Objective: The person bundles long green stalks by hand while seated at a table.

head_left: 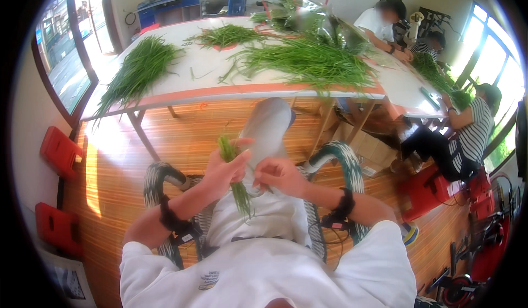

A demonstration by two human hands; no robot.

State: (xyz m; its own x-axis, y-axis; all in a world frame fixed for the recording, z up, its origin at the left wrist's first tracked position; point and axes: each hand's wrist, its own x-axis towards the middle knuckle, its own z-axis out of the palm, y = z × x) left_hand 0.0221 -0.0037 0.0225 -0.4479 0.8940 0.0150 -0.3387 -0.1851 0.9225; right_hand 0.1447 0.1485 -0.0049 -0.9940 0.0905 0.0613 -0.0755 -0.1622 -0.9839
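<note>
My left hand (221, 171) is wrapped round a small bunch of long, thin green stalks (240, 199), like grass or chives. The tips show above the thumb and the lower ends hang over my lap. Beside it, slightly apart, my right hand (281, 177) has its thumb and fingers pinched together. Whatever sits in that pinch, if anything, is too small to make out. Across the table in front lie a loose pile of the same greens (308, 63), another heap (137, 69) at the left end, and a smaller one (228, 35) farther back.
The white table (203, 69) has an orange-edged front. Clear plastic bags (313, 14) stand at its back. Co-workers (385, 22) sit at the right among more greens, one in a striped shirt (476, 124). Red stools (59, 153) stand left, a cardboard box (366, 148) under the table.
</note>
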